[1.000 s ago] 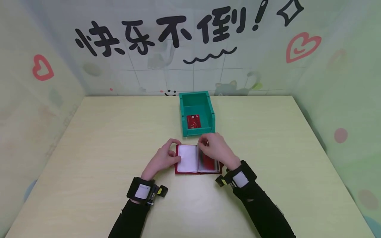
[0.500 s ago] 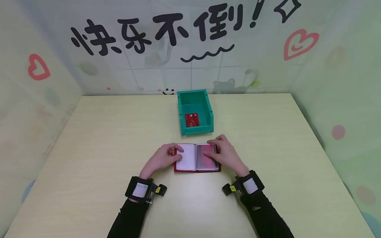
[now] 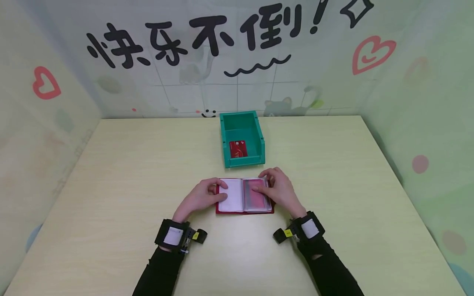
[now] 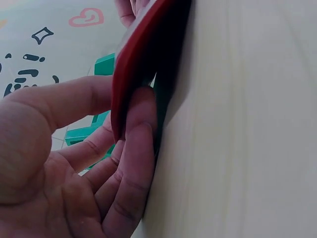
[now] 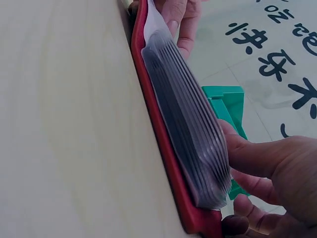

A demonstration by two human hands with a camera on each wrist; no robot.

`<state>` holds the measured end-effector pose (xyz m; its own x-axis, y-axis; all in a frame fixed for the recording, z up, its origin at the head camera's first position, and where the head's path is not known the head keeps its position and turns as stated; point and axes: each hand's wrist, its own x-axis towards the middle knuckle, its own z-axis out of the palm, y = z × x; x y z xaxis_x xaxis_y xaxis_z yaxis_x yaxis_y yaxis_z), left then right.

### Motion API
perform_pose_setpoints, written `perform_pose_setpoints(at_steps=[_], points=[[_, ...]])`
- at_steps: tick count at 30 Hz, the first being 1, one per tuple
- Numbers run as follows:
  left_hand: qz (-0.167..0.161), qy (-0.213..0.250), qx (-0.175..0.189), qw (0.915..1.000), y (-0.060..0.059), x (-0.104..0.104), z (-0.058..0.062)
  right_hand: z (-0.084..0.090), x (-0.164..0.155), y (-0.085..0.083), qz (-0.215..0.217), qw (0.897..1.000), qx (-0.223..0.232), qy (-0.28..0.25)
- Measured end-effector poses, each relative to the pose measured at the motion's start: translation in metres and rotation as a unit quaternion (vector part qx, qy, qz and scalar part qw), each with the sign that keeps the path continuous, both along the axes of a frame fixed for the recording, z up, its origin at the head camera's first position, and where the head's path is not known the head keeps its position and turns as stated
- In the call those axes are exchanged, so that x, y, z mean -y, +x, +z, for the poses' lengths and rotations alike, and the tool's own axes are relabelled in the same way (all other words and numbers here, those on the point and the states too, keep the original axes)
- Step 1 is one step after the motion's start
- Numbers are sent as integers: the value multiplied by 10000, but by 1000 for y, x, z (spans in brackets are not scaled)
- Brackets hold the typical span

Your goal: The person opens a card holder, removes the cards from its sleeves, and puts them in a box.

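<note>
A second ago we saw the right hand (image 3: 281,189) at the card holder's (image 3: 234,199) top edge; now its thumb presses the sleeved red card (image 3: 254,202), which we judge to be seated. That hand grips the holder's right side, while the left hand (image 3: 205,195) pinches its left cover. Lying open between both hands, the holder runs lengthwise hand to hand; the card's long axis points away from our wrists.

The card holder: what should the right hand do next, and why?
Probably the right hand should release the clear sleeves of the card holder and reach for the red card in the green bin: a pinkish card shows inside the card holder, while the red card lies loose.
</note>
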<state>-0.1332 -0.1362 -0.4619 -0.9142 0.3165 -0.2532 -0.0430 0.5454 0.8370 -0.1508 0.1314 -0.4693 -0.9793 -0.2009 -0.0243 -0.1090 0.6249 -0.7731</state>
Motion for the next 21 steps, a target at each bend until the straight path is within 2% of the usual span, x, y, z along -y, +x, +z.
perform_pose_setpoints(at_steps=[9, 17, 21], points=[[-2, 114, 70, 9999, 0, -1, 0, 2, 4, -5, -288, 9980, 447, 352], [22, 165, 78, 9998, 0, 1, -2, 6, 8, -1, -623, 9973, 366, 160], [33, 175, 98, 9998, 1, 1, 0, 6, 9, 4, -692, 9975, -4, -149]])
